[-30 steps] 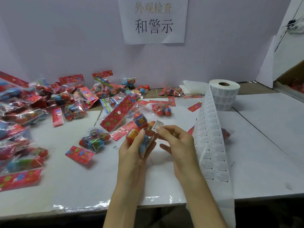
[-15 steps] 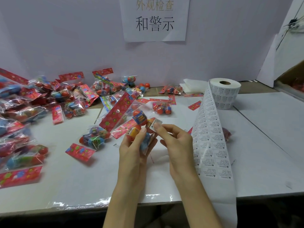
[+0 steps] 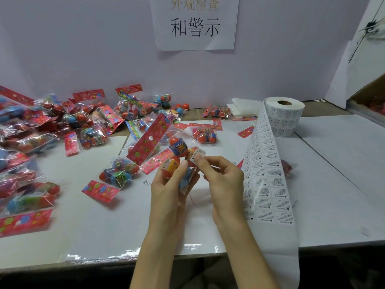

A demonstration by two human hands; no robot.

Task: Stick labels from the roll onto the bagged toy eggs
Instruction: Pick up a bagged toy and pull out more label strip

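Head camera, looking down at a white table [image 3: 333, 184]. At the centre of the view, the left hand [image 3: 168, 188] grips a clear bag of toy eggs [image 3: 177, 149], fingers curled round its lower end and thumb pressed on the front. The bag holds orange-red eggs with blue and yellow wrappers. Its red flowered header card points up toward 10 o'clock.

The right hand [image 3: 223, 180], just to the right, pinches a small white label [image 3: 198, 154] between thumb and forefinger. The label sits against the bag's upper right egg, at the 1 o'clock corner of the bag. Its print is too small to read.

At 2 o'clock, the label roll [image 3: 284, 117] stands on end. A long strip of labels [image 3: 264, 184] runs from it toward 5 o'clock, passing beside the right wrist and hanging over the table's near edge.

From 9 to 11 o'clock lies a heap of bagged eggs [image 3: 41, 130]. One more bag [image 3: 118, 172] rests just left of the hands. A paper sign [image 3: 194, 21] with Chinese characters hangs on the wall at 12 o'clock.

Compared with a second ago, both hands keep the same grips, and the label has stayed at that same egg. The strip hangs as before.
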